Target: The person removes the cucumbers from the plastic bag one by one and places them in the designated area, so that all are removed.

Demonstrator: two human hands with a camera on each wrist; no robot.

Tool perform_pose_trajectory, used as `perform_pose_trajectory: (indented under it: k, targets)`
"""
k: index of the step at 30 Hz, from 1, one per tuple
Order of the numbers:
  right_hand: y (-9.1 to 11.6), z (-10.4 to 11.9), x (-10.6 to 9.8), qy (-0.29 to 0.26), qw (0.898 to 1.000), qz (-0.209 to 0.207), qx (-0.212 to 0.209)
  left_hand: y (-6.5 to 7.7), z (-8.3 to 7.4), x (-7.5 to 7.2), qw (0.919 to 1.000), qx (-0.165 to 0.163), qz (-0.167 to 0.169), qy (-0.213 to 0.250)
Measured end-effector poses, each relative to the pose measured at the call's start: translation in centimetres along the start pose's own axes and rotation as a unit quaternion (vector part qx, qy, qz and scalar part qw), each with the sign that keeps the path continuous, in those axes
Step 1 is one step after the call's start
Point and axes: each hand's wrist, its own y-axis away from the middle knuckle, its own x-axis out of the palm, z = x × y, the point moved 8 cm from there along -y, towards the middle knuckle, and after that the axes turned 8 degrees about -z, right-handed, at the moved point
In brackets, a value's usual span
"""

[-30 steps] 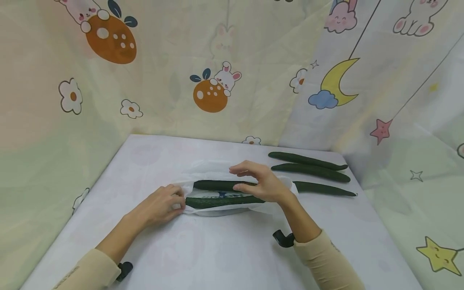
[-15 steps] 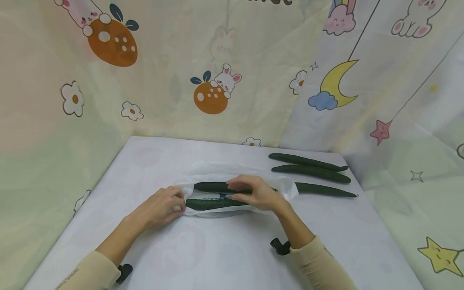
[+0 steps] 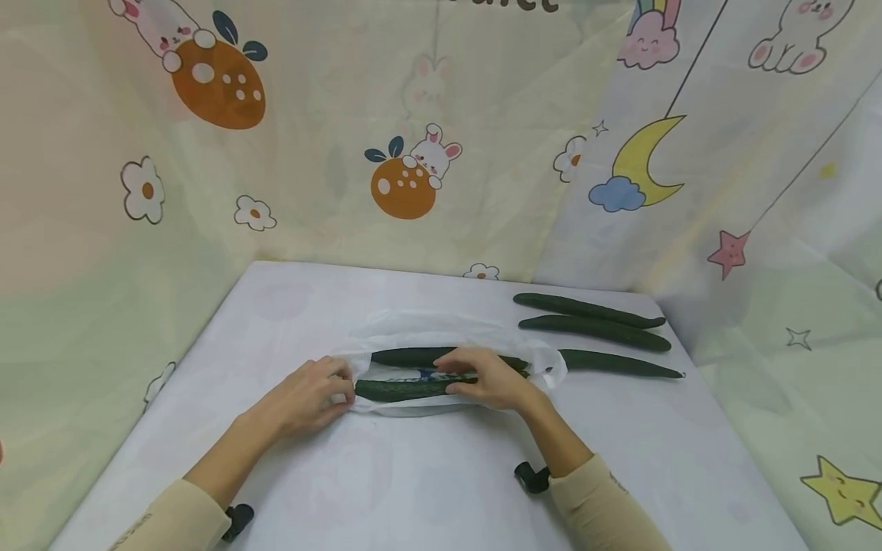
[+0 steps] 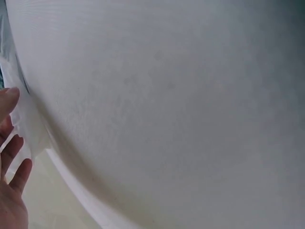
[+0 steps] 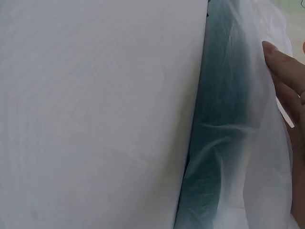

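A translucent white plastic bag (image 3: 441,325) lies in the middle of the table with its opening spread upward. Inside it are two dark green cucumbers, a far cucumber (image 3: 406,357) and a near cucumber (image 3: 396,391), with a blue print between them. My left hand (image 3: 313,394) pinches the bag's left edge; in the left wrist view, thin plastic (image 4: 28,114) runs beside the thumb and fingers. Over the bag's opening, my right hand (image 3: 492,380) has its thumb at the near cucumber and fingers apart, loosely bent. Its fingertips' contact is unclear.
Two cucumbers lie side by side at the back right, an upper cucumber (image 3: 586,308) and a lower cucumber (image 3: 596,332). A third cucumber (image 3: 623,363) extends rightward from the bag's right end. The white table (image 3: 427,482) meets printed cloth (image 3: 310,176) behind.
My right hand has come down from above the bag to the near cucumber, shifting slightly left on the way. My left hand keeps its place on the bag's edge.
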Motion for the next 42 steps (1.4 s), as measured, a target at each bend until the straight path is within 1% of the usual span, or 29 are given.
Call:
perform_pose_trajectory:
  k: [7, 10, 17, 21, 25, 28, 32, 36, 42]
  targets:
    - [0.1, -0.8, 0.5, 0.025, 0.999, 0.021, 0.043, 0.1, 0.1, 0.0, 1.0, 0.003, 0.002, -0.003]
    - [0.1, -1.1, 0.7, 0.031, 0.998, 0.026, 0.049, 0.2, 0.1, 0.0, 1.0, -0.001, 0.005, -0.004]
    - [-0.1, -1.6, 1.0, 0.037, 0.998, 0.032, 0.046, 0.3, 0.1, -0.2, 1.0, 0.001, 0.0, -0.003]
    - [-0.3, -1.8, 1.3, 0.068, 0.996, 0.043, 0.05, 0.4, 0.3, -0.2, 1.0, 0.002, -0.006, -0.002]
    - [-0.3, -1.9, 1.5, 0.108, 0.992, 0.054, 0.047, 0.4, 0.3, 0.1, 1.0, -0.002, -0.003, -0.001]
    - [-0.3, -2.0, 1.7, 0.122, 0.99, 0.066, 0.041, 0.4, 0.3, 0.2, 1.0, -0.003, 0.0, -0.001]
    - [-0.2, -1.9, 1.7, 0.12, 0.99, 0.074, 0.027, 0.3, 0.4, 0.2, 1.0, -0.007, 0.003, -0.005]
    - [-0.1, -1.6, 1.3, 0.101, 0.992, 0.068, 0.021, 0.2, 0.4, 0.2, 0.9999, -0.014, 0.008, 0.003]
    - [0.4, -1.7, 0.4, 0.071, 0.994, 0.061, 0.052, 0.2, 0.3, 0.1, 0.9997, -0.019, 0.013, 0.012]
